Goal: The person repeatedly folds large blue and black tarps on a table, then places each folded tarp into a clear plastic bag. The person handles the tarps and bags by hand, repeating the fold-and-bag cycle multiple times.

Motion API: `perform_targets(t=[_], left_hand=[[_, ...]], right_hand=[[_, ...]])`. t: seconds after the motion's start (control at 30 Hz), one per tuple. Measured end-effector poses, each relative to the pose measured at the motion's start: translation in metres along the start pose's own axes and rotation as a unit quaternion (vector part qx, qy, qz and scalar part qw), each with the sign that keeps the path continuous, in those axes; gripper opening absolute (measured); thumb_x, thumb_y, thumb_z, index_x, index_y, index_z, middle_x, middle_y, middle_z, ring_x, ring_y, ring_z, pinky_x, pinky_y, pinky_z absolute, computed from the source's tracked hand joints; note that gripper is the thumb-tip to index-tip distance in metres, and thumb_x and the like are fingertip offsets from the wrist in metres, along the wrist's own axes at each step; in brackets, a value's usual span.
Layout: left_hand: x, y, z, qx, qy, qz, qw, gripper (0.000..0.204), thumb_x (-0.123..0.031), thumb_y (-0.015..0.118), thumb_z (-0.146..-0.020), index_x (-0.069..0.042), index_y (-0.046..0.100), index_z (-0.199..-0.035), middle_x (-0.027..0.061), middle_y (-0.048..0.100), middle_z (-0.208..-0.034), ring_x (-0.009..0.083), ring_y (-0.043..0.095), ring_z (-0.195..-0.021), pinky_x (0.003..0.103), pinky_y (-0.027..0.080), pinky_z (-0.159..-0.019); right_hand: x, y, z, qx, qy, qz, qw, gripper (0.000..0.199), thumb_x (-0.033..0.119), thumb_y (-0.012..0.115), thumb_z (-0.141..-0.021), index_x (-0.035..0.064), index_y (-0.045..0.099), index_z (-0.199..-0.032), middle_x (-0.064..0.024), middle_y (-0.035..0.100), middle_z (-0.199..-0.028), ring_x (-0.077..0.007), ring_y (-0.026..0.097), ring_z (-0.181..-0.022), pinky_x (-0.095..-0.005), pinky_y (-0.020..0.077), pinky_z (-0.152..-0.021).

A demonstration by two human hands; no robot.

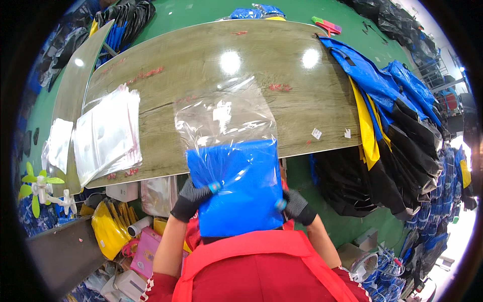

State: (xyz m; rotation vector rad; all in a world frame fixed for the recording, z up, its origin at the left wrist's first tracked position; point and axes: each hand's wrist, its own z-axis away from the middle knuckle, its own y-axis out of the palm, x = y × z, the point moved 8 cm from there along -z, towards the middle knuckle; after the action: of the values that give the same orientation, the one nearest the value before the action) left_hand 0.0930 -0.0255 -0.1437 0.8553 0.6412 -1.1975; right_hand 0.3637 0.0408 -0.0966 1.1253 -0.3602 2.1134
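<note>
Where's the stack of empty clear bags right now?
In the head view the stack of clear plastic bags lies on the left end of the wooden table, to the left of the left hand and the bagged blue folded item.

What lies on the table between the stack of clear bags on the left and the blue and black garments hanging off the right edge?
In the head view, the clear plastic bag both hands slide over the folded blue item; otherwise bare table.

Clear plastic bag lies flat at the bench near edge, its lower end over a folded blue item. Stack of empty clear bags sits on the bench's left end, with a smaller pile further left. Two small white labels lie on the bench's right side.
</note>
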Motion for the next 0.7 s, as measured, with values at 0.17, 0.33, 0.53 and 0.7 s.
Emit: perform_targets(t=[0.17,0.33,0.53,0.7], left_hand=[[-0.009,0.030,0.029,0.059,-0.097,0.047,0.992,0.084,-0.032,0.081,-0.075,-0.004,0.038,-0.141,0.0127,0.055,-0.128,0.0229,0.055,-0.114,0.036,0.046,-0.097],[-0.035,0.019,0.037,0.020,0.012,0.071,0.997,0.093,-0.033,0.083,-0.072,-0.005,0.033,-0.145,0.0164,0.051,-0.134,0.0290,0.052,-0.121,0.039,0.042,-0.103],[0.033,0.053,0.074,0.104,-0.075,-0.027,0.991,0.085,-0.032,0.084,-0.073,-0.003,0.041,-0.140,0.0124,0.055,-0.131,0.0235,0.054,-0.117,0.037,0.043,-0.101],[0.021,0.035,0.047,0.037,-0.039,-0.061,0.997,0.076,-0.033,0.075,-0.083,-0.004,0.038,-0.142,0.0132,0.053,-0.133,0.0220,0.057,-0.111,0.034,0.045,-0.097]], right_hand=[[0.027,0.001,-0.010,-0.119,-0.087,-0.052,0.988,0.071,0.043,0.075,-0.081,-0.0008,0.051,-0.132,-0.0152,0.064,-0.116,-0.0225,0.063,-0.101,-0.0372,0.0517,-0.089],[0.001,0.029,0.013,-0.012,-0.002,-0.061,0.998,0.082,0.038,0.081,-0.076,0.0017,0.043,-0.138,-0.0159,0.056,-0.130,-0.0254,0.055,-0.116,-0.0401,0.0472,-0.098],[0.008,0.017,0.025,-0.080,-0.120,-0.098,0.985,0.099,0.033,0.085,-0.070,0.0030,0.029,-0.146,-0.0155,0.051,-0.136,-0.0253,0.053,-0.119,-0.0395,0.0461,-0.100],[-0.050,0.032,0.025,-0.058,0.047,-0.108,0.991,0.079,0.038,0.079,-0.078,0.0012,0.043,-0.139,-0.0137,0.059,-0.124,-0.0223,0.060,-0.107,-0.0357,0.0504,-0.091]])
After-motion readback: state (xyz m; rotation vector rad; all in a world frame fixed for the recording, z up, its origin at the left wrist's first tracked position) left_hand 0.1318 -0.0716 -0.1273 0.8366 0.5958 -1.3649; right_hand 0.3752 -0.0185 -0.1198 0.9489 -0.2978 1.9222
